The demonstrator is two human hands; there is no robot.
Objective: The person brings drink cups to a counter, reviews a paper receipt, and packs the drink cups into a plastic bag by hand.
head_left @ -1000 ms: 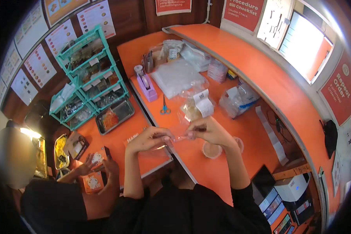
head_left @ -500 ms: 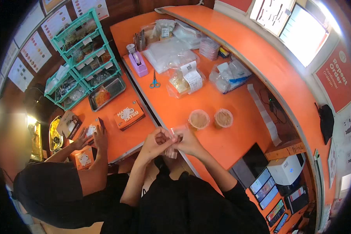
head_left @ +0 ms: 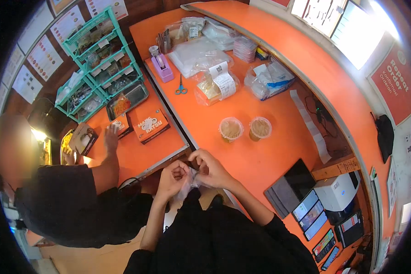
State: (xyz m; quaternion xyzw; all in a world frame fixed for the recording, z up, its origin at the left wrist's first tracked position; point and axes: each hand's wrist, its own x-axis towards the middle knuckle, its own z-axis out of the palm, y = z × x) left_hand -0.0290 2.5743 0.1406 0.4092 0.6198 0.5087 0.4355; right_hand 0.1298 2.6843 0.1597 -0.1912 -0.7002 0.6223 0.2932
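In front of my body, over the gap by the table's edge, a clear plastic bag (head_left: 185, 188) hangs between my two hands. My left hand (head_left: 172, 177) has its fingers curled and pinched on the bag's one side. My right hand (head_left: 211, 171) grips the other side with thumb and bent fingers. Two lidded plastic cups, a left one (head_left: 231, 129) and a right one (head_left: 260, 129), stand on the orange table beyond my right hand. Both hold something light brown.
A co-worker's hand (head_left: 110, 139) is by an orange box (head_left: 121, 124); another printed box (head_left: 150, 126) lies alongside. Scissors (head_left: 181, 86), a purple tape dispenser (head_left: 162, 68) and a packed bag with receipt (head_left: 218, 86) lie farther back. Phones (head_left: 311, 214) and a white printer (head_left: 337, 192) sit right.
My hands have drawn apart and come slightly lower, and the bag has moved down and left with them. The co-worker's hands have separated, and an orange box now sits beside the other one.
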